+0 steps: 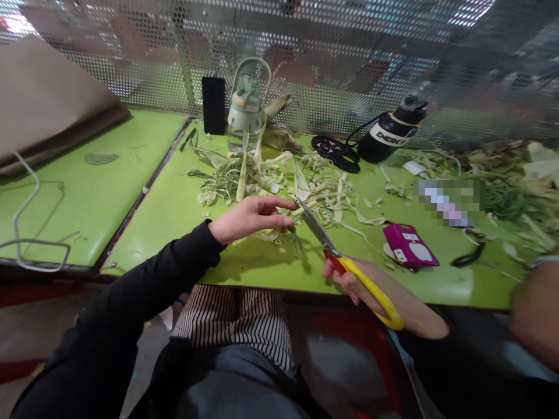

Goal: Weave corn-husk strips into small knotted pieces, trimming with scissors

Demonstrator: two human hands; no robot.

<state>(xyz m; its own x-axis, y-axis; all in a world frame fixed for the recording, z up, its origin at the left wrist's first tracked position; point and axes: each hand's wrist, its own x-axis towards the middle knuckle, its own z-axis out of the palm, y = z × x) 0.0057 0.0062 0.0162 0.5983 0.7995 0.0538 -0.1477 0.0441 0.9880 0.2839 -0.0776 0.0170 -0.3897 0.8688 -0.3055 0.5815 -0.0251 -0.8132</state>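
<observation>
My left hand [255,218] reaches over the table's front half, its thumb and forefinger closed on a pale green plant strip [299,212]. In my right hand [356,286] is a pair of scissors [321,230] with one yellow and one red handle. The blades point away from me, up to the left, and their tips lie by my left fingertips and the strip. Whether the blades touch the strip I cannot tell. Behind my hands spreads a loose heap of pale strips, shreds and thin green stems [231,180].
On the green table [152,233] stand a phone [213,106], a pale green bottle [245,110] and a black bottle [388,137]. A magenta packet [410,245] lies at right, near more plant scraps [506,201]. Another person's arm [535,308] shows at the right edge.
</observation>
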